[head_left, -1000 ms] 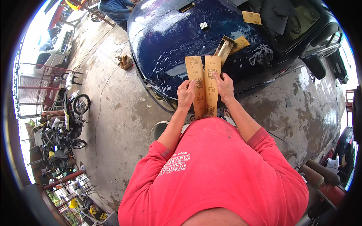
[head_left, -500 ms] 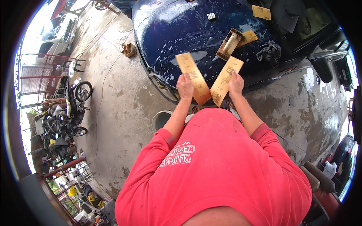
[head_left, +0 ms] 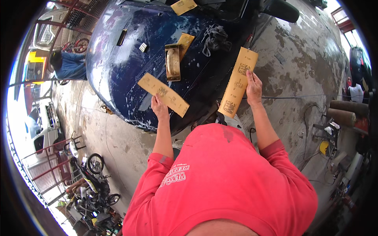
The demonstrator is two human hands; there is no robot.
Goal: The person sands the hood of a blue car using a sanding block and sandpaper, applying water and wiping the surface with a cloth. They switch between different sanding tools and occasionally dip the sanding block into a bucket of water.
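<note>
A tan strip of sandpaper [head_left: 168, 95] is pinched in my left hand [head_left: 160, 107], tilted over the near edge of a dark blue car panel [head_left: 114, 70]. My right hand [head_left: 254, 87] grips a second sandpaper strip [head_left: 237, 84] by its side, held nearly upright to the right of the car. Printed backing faces up on both strips, and they are apart. On the wet, white-streaked panel lie a sanding block with a handle [head_left: 172, 63], another sandpaper piece [head_left: 185, 42] partly under it, and a crumpled grey cloth [head_left: 215, 39].
Also on the car are a small pale block [head_left: 143, 47], a dark narrow piece [head_left: 122, 37] and a sandpaper sheet [head_left: 183, 6]. A side mirror [head_left: 281, 10] juts out at the top right. At left, a person in blue [head_left: 71, 65] is by the car; a motorcycle [head_left: 92, 177] stands lower.
My view has swung toward the right side of the car. The two strips, whose lower ends were close together, are now spread apart. Each stays in its hand.
</note>
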